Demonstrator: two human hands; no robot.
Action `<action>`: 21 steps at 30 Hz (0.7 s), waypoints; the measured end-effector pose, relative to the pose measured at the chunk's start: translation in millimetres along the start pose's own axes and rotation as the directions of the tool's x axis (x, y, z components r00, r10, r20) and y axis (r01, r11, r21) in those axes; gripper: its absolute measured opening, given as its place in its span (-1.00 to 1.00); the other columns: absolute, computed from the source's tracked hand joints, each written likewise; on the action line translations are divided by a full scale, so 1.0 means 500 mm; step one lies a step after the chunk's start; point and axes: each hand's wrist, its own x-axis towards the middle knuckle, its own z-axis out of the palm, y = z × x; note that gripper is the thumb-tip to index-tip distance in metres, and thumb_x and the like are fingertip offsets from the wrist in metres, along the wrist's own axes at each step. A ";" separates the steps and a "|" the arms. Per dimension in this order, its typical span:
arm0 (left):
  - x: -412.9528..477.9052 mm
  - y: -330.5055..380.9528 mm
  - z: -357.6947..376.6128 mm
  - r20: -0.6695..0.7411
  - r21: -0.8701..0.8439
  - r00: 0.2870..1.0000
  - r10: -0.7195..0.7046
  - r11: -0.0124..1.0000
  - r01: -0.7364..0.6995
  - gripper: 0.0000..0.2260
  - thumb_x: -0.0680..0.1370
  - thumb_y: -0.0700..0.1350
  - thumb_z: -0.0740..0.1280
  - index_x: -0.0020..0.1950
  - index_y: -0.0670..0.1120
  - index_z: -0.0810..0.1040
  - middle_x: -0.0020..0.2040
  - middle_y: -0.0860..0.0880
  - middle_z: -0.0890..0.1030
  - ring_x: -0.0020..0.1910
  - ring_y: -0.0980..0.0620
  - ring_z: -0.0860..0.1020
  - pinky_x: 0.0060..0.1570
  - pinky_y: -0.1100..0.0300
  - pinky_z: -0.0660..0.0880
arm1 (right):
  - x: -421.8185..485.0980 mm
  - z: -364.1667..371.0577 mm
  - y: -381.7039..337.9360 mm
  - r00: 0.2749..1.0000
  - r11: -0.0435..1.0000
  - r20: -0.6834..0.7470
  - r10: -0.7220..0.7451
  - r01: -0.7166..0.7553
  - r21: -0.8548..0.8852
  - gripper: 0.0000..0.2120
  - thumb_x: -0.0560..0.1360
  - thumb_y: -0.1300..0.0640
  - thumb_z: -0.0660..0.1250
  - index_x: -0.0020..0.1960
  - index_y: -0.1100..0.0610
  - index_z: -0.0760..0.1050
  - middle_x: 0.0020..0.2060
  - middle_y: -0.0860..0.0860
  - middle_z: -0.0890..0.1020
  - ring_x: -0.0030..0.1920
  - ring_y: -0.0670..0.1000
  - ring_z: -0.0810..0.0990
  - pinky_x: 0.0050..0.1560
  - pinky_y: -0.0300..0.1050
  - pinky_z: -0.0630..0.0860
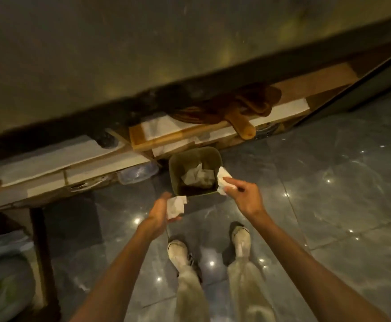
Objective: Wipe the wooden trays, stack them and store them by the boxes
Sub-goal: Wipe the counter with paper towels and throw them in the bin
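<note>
A stack of dark wooden trays [234, 105] with a protruding handle lies on cardboard boxes [180, 133] under the counter edge. My left hand [159, 210] holds a crumpled white tissue [176, 205] just in front of a green waste bin [173, 168]. My right hand [243, 194] pinches a second white tissue [223, 180] over the bin's right rim. Used tissue lies inside the bin.
A dark counter top [143, 54] fills the upper view. Flat boxes [50, 166] and a clear plastic container [138, 174] sit on the shelf below it. Glossy grey floor tiles [329, 182] spread to the right. My two feet stand below the bin.
</note>
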 end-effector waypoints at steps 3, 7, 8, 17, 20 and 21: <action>0.138 -0.025 0.013 -0.075 0.033 0.990 0.123 0.992 -0.120 -0.82 0.63 -0.15 0.14 0.11 -0.18 0.49 -0.06 -0.18 0.57 -0.20 -0.04 0.53 -0.37 0.16 0.56 | 0.098 0.055 0.097 0.999 0.997 0.007 -0.034 0.035 -0.062 -0.77 0.48 0.27 0.40 0.10 0.09 0.66 -0.02 -0.06 0.64 0.00 -0.08 0.61 0.03 -0.38 0.54; 0.296 -0.037 0.043 -0.140 0.412 0.887 0.439 0.841 -0.351 -0.83 0.55 -0.31 0.28 -0.16 -0.12 0.61 0.03 -0.19 0.60 -0.01 -0.16 0.58 -0.09 0.17 0.48 | 0.227 0.110 0.188 0.994 0.951 0.025 -0.107 0.109 -0.288 -0.78 0.49 0.26 0.35 0.04 0.06 0.69 -0.01 0.03 0.65 0.00 -0.06 0.57 -0.02 -0.48 0.36; 0.331 -0.039 0.052 -0.120 0.538 0.866 0.485 0.765 -0.354 -0.85 0.53 -0.34 0.28 -0.13 -0.22 0.64 0.07 -0.24 0.61 0.08 -0.22 0.57 0.00 0.17 0.46 | 0.254 0.125 0.205 0.995 0.948 0.018 -0.093 0.095 -0.303 -0.78 0.49 0.29 0.34 0.01 0.08 0.70 0.01 0.06 0.67 0.03 -0.02 0.59 0.02 -0.46 0.35; 0.564 -0.086 0.097 0.140 0.744 0.862 0.487 0.523 -0.416 -0.67 0.57 -0.25 0.23 0.35 -0.12 0.45 0.46 -0.21 0.30 0.41 -0.20 0.34 0.44 -0.03 0.28 | 0.390 0.241 0.362 0.988 0.868 0.115 -0.100 0.143 -0.476 -0.64 0.50 0.33 0.23 0.22 0.11 0.59 0.21 0.17 0.53 0.20 0.16 0.50 0.17 -0.10 0.43; 0.608 -0.098 0.082 0.324 0.797 0.787 0.526 0.297 -0.526 -0.60 0.60 -0.28 0.21 0.45 -0.13 0.38 0.49 -0.21 0.23 0.48 -0.15 0.25 0.42 0.21 0.15 | 0.429 0.281 0.399 0.964 0.722 0.266 0.029 0.164 -0.672 -0.44 0.53 0.22 0.28 0.50 0.05 0.26 0.47 0.18 0.24 0.42 0.20 0.30 0.42 -0.01 0.28; 0.618 -0.098 0.081 0.368 0.811 0.762 0.533 0.216 -0.543 -0.58 0.61 -0.25 0.21 0.49 -0.11 0.32 0.49 -0.24 0.21 0.49 -0.17 0.24 0.44 0.17 0.16 | 0.437 0.290 0.408 0.949 0.686 0.311 0.051 0.193 -0.702 -0.38 0.55 0.18 0.26 0.55 0.00 0.13 0.51 0.16 0.15 0.48 0.20 0.21 0.46 -0.02 0.21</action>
